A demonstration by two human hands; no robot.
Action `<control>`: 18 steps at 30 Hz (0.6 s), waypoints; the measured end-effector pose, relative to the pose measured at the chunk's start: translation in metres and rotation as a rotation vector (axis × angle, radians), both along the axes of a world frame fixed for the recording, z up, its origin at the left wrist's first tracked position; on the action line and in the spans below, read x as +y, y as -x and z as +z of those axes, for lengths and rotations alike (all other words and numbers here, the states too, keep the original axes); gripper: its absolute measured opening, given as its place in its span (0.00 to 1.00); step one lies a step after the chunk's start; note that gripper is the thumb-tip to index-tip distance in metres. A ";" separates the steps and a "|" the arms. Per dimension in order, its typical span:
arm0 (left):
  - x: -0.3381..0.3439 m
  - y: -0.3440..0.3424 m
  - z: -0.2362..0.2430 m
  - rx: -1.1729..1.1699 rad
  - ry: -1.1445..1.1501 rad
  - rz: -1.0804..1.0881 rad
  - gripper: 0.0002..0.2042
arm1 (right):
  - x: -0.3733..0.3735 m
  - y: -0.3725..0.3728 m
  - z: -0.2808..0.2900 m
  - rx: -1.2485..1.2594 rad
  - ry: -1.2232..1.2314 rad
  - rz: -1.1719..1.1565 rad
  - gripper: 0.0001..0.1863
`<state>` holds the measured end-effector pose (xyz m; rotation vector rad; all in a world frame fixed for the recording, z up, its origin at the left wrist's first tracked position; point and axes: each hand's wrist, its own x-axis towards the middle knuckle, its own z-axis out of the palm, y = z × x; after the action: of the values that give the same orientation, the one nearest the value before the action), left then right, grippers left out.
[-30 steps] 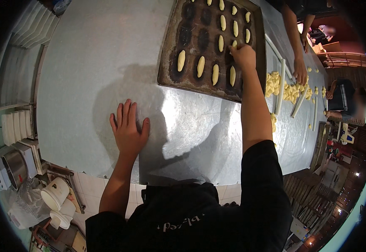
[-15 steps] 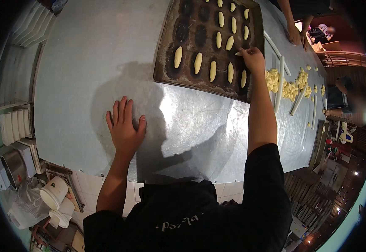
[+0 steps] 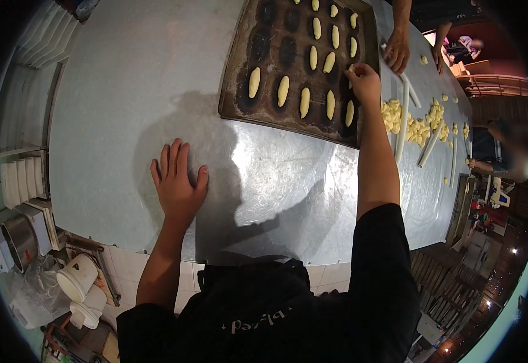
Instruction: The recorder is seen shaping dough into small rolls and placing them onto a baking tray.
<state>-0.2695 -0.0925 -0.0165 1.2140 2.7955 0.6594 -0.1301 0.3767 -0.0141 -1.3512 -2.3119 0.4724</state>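
A dark, worn baking tray (image 3: 249, 109) lies on the metal table, with several pale elongated dough pieces (image 3: 305, 103) set in rows on it. My right hand (image 3: 367, 83) is at the tray's right side, fingers pinched on a small dough piece (image 3: 351, 71) that they mostly hide. Just below it lies another dough piece (image 3: 349, 114). On the bare metal left of the tray's near corner, my left hand (image 3: 181, 186) rests flat, fingers spread and holding nothing.
Right of the tray are piles of yellow dough lumps (image 3: 418, 130) and long pale rods (image 3: 402, 124). A co-worker's hand (image 3: 397, 51) reaches in beside the tray's far right edge. White buckets (image 3: 77, 277) stand below the table (image 3: 106, 151) at left.
The dough piece at my right fingertips stuck out to the left and is now mostly hidden under them. A co-worker's hand has come nearer the tray. My left hand stays put.
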 end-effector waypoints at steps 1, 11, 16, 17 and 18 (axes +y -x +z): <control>0.000 0.000 0.001 0.000 0.000 0.002 0.27 | 0.000 -0.002 0.001 0.000 0.000 0.002 0.17; 0.000 0.000 0.001 -0.006 -0.003 -0.004 0.27 | -0.041 0.043 0.019 0.064 0.018 -0.010 0.18; 0.002 -0.001 0.001 0.001 -0.008 -0.011 0.27 | -0.034 0.049 0.007 0.028 0.057 -0.032 0.22; 0.000 -0.001 0.001 -0.010 -0.001 -0.007 0.27 | -0.036 0.049 0.010 0.079 0.102 -0.078 0.22; -0.001 0.000 0.001 -0.022 0.006 -0.004 0.27 | -0.036 0.049 0.014 0.055 0.077 -0.068 0.22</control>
<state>-0.2694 -0.0937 -0.0152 1.2037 2.7747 0.6590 -0.1795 0.3408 -0.0003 -1.4297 -2.2165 0.5745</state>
